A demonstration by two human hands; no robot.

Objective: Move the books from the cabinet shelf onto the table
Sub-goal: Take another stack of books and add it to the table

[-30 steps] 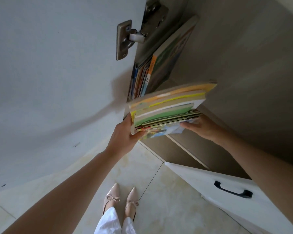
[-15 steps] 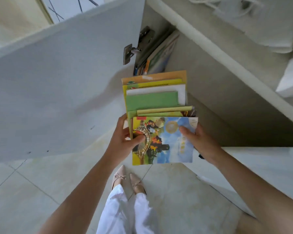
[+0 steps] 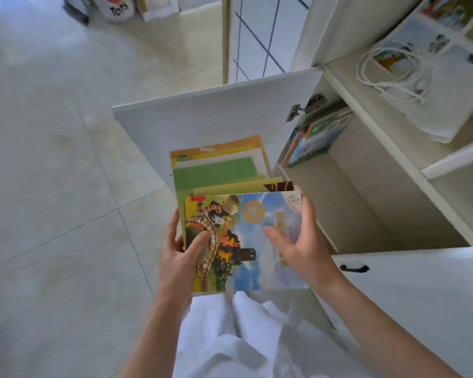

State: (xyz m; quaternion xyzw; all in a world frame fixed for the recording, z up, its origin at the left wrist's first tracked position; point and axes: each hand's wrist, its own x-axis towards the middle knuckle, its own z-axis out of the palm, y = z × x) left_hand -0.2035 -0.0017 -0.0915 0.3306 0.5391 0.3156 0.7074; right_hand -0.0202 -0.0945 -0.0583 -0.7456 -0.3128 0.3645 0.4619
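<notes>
Toy bag (image 3: 118, 8): far left, at the top edge, on the floor; white with dark lettering; well apart from the work.
Floor (image 3: 52, 186): pale glossy tiles with thin dark joints; bright, washed-out light.
Left hand (image 3: 179, 257): grips the left edge of the book stack, thumb curled onto the front cover, fingers behind.
Book stack (image 3: 230, 203): thin picture books held upright between both hands, out of the cabinet, in front of the open door; yellow and green covers fanned at the back, an illustrated blue cover in front.
Cabinet door (image 3: 216, 113): white, swung open to the left, just behind the stack; metal hinge (image 3: 306, 106) at its right end.
Right hand (image 3: 298, 241): holds the right edge of the stack, thumb laid across the front cover, fingers wrapped round the edge.
Remaining books (image 3: 314, 137): leaning upright at the back of the cabinet shelf (image 3: 366, 208), not yet removed.
White cable (image 3: 388, 75): coiled on the ledge above, right.
Worktop: not in view; destination cannot be placed.
Risk: the slim glossy books sit uneven and fanned, so a loose grip or a tilt while turning could let inner ones slide out onto the tiles; the open door is close enough to clip.
</notes>
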